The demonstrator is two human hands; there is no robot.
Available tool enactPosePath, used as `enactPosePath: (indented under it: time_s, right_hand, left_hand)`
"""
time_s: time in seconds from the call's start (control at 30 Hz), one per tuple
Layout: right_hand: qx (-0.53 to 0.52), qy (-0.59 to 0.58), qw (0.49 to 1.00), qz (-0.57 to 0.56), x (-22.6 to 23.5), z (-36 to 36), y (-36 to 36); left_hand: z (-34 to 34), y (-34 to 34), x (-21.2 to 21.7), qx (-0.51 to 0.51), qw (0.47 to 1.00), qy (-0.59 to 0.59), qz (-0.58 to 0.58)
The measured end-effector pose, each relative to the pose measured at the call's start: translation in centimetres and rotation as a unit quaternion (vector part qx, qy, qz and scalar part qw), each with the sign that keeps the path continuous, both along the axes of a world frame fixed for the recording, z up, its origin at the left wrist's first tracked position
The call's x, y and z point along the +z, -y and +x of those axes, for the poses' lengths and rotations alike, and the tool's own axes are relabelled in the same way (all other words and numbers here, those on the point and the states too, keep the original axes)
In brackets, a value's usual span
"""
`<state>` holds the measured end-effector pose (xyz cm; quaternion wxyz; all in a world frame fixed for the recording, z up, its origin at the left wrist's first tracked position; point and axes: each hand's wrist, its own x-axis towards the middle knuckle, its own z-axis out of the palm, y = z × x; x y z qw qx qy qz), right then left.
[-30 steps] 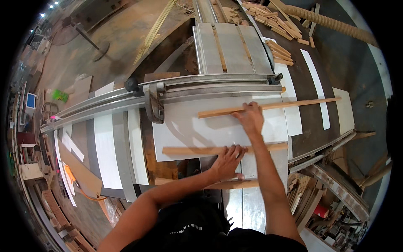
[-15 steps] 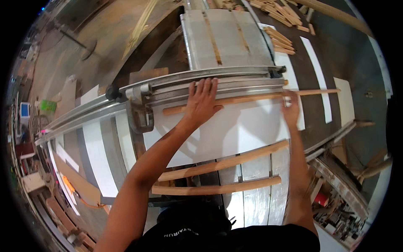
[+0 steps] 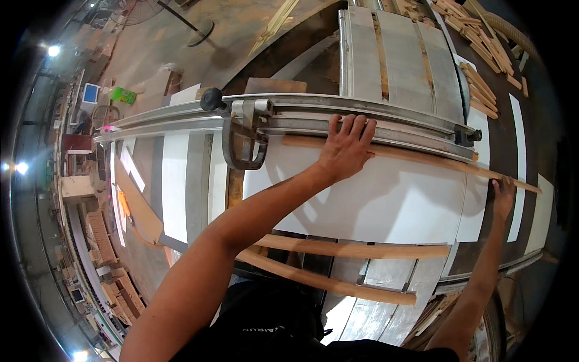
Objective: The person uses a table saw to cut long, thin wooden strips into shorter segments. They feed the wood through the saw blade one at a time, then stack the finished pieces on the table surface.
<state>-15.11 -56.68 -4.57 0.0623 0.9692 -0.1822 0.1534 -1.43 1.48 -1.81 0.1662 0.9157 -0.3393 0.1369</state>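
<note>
Our left hand (image 3: 345, 148) presses flat, fingers open, on the strip (image 3: 410, 158) to keep it against the fence (image 3: 398, 123); our right hand (image 3: 502, 196) steadies its far end, grip unclear.

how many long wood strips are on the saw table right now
3. One strip lies along the metal fence, under the left hand and right hand. Two more lie at the near edge. Short offcuts far right not counted.

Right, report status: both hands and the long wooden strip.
Left hand flat on long thin wooden strip, pressed to grey metal fence. Right hand at strip's far end. Nothing blocking.
</note>
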Motion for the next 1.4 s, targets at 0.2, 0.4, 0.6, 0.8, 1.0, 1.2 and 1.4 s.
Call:
enactPosePath:
  time_s: [0.2,0.4,0.6,0.8,1.0,1.2,1.4]
  right_hand:
    - [-0.07,0.024,0.989,0.131,-0.6,0.5,-0.8]
    - [0.007,0.026,0.988,0.15,0.6,1.0,-3.6]
    - [0.013,0.061,0.993,0.097,-0.3,1.1,-4.3]
    - [0.009,0.049,0.994,0.099,-0.4,0.2,-3.7]
    - [0.024,0.091,0.991,0.09,0.1,1.5,-5.8]
    - [-0.026,0.076,0.988,0.135,0.7,1.3,-6.4]
    - [0.05,0.062,0.984,0.157,1.0,1.5,-4.1]
  left_hand:
    - [0.1,-0.1,0.1,-0.014,1.0,-0.014,0.01]
    - [0.2,-0.9,0.6,-0.036,0.998,-0.021,0.048]
    - [0.3,-1.3,1.7,-0.051,0.996,-0.04,0.053]
    - [0.0,6.2,1.6,-0.058,0.995,-0.078,0.024]
    - [0.3,14.7,-1.9,-0.029,0.998,0.021,0.061]
    - [0.3,14.5,-1.2,-0.048,0.997,0.036,0.051]
    - [0.4,14.2,-1.1,-0.049,0.997,0.045,0.047]
